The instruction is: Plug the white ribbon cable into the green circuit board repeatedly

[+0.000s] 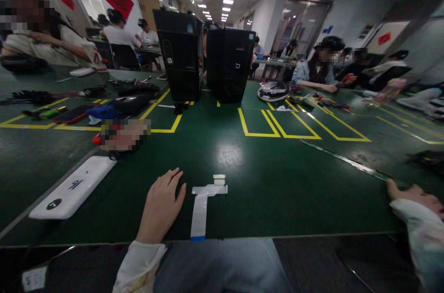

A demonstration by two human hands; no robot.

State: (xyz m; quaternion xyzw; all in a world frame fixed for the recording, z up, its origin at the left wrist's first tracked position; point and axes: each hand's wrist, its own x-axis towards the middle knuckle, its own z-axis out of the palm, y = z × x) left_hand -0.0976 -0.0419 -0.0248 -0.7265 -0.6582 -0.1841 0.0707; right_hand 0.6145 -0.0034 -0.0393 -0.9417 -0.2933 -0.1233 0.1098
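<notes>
My left hand (163,205) lies palm down on the green tabletop, fingers stretched out and holding nothing. Just right of it is a white flat ribbon cable (200,212) with a blue end at the table's front edge and a crosswise upper part with small connectors. At the far right, my right hand (418,199) has curled fingers at the near end of a long, thin circuit board strip (350,162). That strip slants away to the upper left, its far end by the yellow tape marks. The hand partly hides the grip.
A white power strip (74,186) marked 16 lies at left. Two black computer towers (180,55) stand at the back. Tools and cables, a black mouse-like object (133,102) and a tape roll (273,91) lie around yellow tape outlines. Other people (319,66) sit at tables beyond.
</notes>
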